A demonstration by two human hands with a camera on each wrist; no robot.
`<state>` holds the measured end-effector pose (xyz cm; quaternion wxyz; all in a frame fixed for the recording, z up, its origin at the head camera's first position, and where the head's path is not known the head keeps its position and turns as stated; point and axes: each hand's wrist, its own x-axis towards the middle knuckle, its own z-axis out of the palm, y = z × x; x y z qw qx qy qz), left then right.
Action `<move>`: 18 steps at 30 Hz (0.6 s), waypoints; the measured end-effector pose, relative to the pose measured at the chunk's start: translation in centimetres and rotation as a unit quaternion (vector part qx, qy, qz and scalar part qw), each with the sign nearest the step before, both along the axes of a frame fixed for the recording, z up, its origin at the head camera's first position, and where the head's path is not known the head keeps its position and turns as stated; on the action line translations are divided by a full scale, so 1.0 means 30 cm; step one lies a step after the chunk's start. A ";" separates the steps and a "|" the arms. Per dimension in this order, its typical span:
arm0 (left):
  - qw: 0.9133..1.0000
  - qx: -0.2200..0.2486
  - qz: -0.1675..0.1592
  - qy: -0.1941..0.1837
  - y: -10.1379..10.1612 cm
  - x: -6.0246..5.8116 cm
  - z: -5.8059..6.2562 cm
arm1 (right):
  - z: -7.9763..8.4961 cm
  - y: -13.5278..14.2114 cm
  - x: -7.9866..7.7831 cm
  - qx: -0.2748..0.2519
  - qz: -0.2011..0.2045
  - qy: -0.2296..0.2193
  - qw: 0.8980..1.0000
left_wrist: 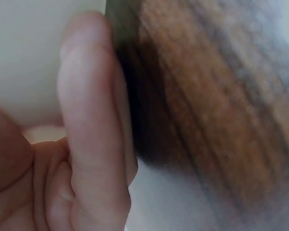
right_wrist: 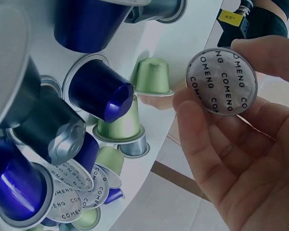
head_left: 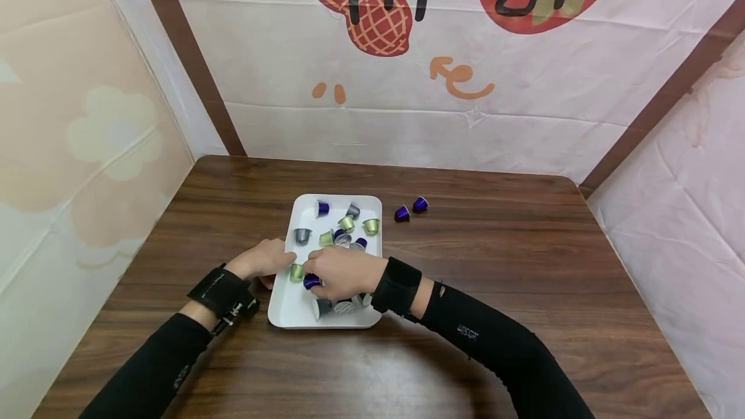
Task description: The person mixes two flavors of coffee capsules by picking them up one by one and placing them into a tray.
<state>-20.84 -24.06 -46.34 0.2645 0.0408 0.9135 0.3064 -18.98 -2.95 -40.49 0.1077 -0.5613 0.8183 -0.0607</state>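
Observation:
My right hand (head_left: 346,271) is over the white tray (head_left: 285,312) and pinches a coffee capsule (right_wrist: 222,82) between thumb and fingers. Its printed foil lid faces the right wrist camera; in the head view a dark purple capsule (head_left: 312,281) shows at the fingertips. My left hand (head_left: 264,260) holds the tray's left edge, fingers along the rim; the left wrist view shows one finger (left_wrist: 94,106) close up and blurred. Around the right hand lie green capsules (head_left: 296,272), grey capsules (head_left: 302,235) and purple capsules (head_left: 322,208) in the tray. The right hand hides part of them.
Two purple capsules (head_left: 402,213) lie on the wooden table (head_left: 495,264) to the right of the tray. A printed white cloth (head_left: 407,134) hangs behind the table's far edge, with more cloth at both sides.

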 end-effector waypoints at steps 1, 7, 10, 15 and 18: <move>1.000 -0.002 0.000 -0.002 0.002 -0.001 0.001 | 0.000 -0.002 0.000 0.001 0.000 -0.001 1.000; 1.000 -0.004 0.004 -0.002 0.004 -0.009 -0.004 | -0.004 -0.009 -0.005 0.007 -0.004 -0.005 1.000; 1.000 -0.003 0.004 0.001 0.002 -0.007 -0.008 | 0.004 0.005 -0.017 -0.003 -0.007 -0.010 1.000; 1.000 -0.001 0.006 0.006 0.000 -0.004 -0.008 | 0.039 0.068 -0.067 -0.023 -0.024 0.011 0.999; 1.000 -0.006 0.003 0.006 -0.002 -0.004 -0.006 | 0.056 0.120 -0.113 -0.029 -0.050 0.013 0.998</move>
